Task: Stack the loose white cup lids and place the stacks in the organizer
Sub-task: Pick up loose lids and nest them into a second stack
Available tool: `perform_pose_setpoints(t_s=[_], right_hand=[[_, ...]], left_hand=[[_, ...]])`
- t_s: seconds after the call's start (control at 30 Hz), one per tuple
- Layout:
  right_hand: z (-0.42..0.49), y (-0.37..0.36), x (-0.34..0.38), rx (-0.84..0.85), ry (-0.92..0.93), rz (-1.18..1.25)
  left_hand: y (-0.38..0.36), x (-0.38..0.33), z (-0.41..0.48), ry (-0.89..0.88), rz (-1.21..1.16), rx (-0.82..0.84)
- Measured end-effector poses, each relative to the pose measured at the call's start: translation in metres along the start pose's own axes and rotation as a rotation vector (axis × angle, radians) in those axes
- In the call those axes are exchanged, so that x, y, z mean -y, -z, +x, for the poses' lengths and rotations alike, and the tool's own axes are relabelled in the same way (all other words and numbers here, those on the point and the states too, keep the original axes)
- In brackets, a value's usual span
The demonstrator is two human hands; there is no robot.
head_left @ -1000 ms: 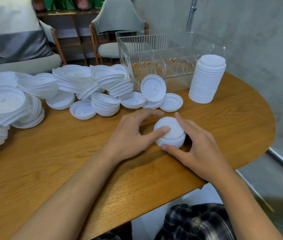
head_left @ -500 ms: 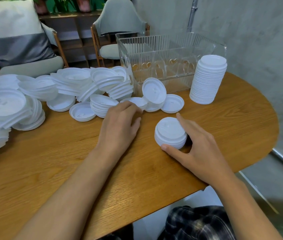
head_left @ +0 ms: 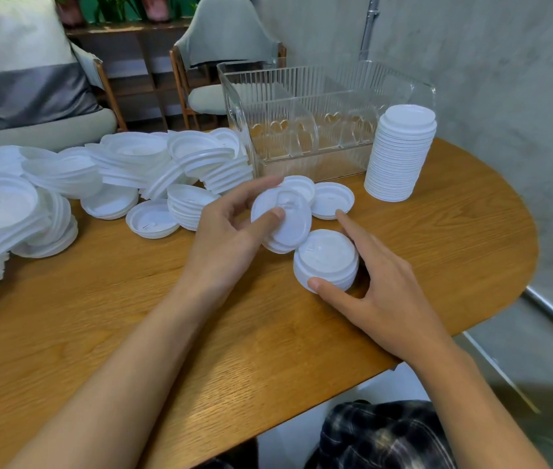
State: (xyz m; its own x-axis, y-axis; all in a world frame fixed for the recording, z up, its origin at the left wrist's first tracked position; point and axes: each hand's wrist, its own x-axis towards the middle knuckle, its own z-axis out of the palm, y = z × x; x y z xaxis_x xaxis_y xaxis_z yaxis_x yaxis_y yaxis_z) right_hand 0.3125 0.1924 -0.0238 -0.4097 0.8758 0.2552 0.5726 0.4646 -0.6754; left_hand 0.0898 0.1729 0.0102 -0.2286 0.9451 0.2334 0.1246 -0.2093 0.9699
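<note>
While the heap of loose white cup lids [head_left: 65,184] sprawls across the left half of the oval wooden table [head_left: 133,333], many lying tilted and overlapping, a single upturned lid [head_left: 151,218] sits at the heap's near edge, just beside a low nest of upturned lids [head_left: 189,204]. Right of these, the left hand [head_left: 227,231] is raised above the tabletop and pinches a few lids [head_left: 285,221] held together at a tilt, its thumb pressed on the top face and its fingers curled round the far rim. The lower edge of that held bunch hangs just above or touches the short stack [head_left: 326,262] that rests dome-up on the table near the middle. The right hand [head_left: 380,292] grips this short stack, thumb against its near side, index finger stretched along the far side, and the other fingers tucked behind it. Past the index fingertip lies another upturned lid [head_left: 332,199], close to the front of the clear ribbed organizer [head_left: 302,96], which stands at the far edge of the table with upright dividers inside. Just beside the organizer's right wall a tall stack of lids [head_left: 400,154] stands upright on the wood. Behind the table are chairs with grey-green seats [head_left: 227,38], and plaid cloth [head_left: 380,434] shows at the near edge.
</note>
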Motion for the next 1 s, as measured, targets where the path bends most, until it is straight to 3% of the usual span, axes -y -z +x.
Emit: perform_pose_setpoints(t_s=[0.13, 0.2, 0.3, 0.43, 0.57, 0.8, 1.0], right_hand=[[0.001, 0.000, 0.000, 0.005, 0.008, 0.002], [0.000, 0.000, 0.000, 0.005, 0.014, 0.010], [0.000, -0.001, 0.000, 0.004, 0.025, 0.025], [0.000, -0.001, -0.002, 0.006, 0.051, 0.026], [-0.001, -0.001, -0.002, 0.016, 0.055, 0.025], [-0.001, 0.000, -0.002, 0.036, 0.061, 0.036], [0.000, -0.001, -0.001, 0.012, 0.036, 0.060]], left_hand=[[-0.001, 0.004, 0.002, 0.150, -0.282, 0.019], [-0.002, 0.005, 0.001, 0.150, -0.263, 0.016], [-0.007, 0.012, -0.001, 0.081, -0.024, 0.050], [-0.014, 0.021, -0.007, -0.072, 0.465, 0.051], [-0.015, 0.020, -0.011, -0.079, 0.631, 0.066], [-0.009, 0.016, -0.008, -0.077, 0.417, 0.297], [-0.010, 0.019, -0.007, -0.142, 0.390, 0.220]])
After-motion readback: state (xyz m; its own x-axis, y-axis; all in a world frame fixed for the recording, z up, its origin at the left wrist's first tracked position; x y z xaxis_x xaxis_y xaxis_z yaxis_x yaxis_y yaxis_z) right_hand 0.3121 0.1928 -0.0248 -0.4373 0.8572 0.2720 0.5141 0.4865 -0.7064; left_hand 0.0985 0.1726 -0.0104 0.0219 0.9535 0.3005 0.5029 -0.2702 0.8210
